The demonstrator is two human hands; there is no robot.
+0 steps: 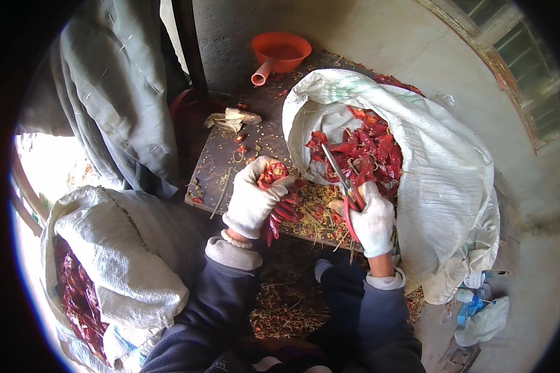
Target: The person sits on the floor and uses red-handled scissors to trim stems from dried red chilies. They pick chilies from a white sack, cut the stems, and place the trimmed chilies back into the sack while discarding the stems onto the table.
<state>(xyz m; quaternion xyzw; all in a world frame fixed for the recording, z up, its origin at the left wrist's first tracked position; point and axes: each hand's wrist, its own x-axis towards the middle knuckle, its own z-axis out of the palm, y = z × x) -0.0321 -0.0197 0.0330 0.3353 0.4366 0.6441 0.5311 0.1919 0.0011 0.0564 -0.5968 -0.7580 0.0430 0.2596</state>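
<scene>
In a white knit glove, my left hand (pixel 257 196) grips a bunch of dried red chillies (pixel 287 207). A cut chilli end faces up between thumb and fingers, and other pods hang below over the table edge. My right hand (pixel 373 218), also gloved, holds red-handled scissors (pixel 350 198) with the tips pointing up and to the left. The blades look nearly together, over the mouth of a white woven sack (pixel 443 172). Inside the sack lie many red chilli pieces (pixel 368 149). Between my hands, yellow seeds and stem bits (pixel 319 205) cover the table.
The dark tabletop (pixel 214 172) carries a dried husk (pixel 233 119) and an orange plastic ladle (pixel 282 51) at the back. Another woven sack (pixel 130 252) with dried chillies (pixel 81 298) stands at left, below a hanging grey cloth (pixel 116 93). Plant scraps (pixel 289 307) cover the floor.
</scene>
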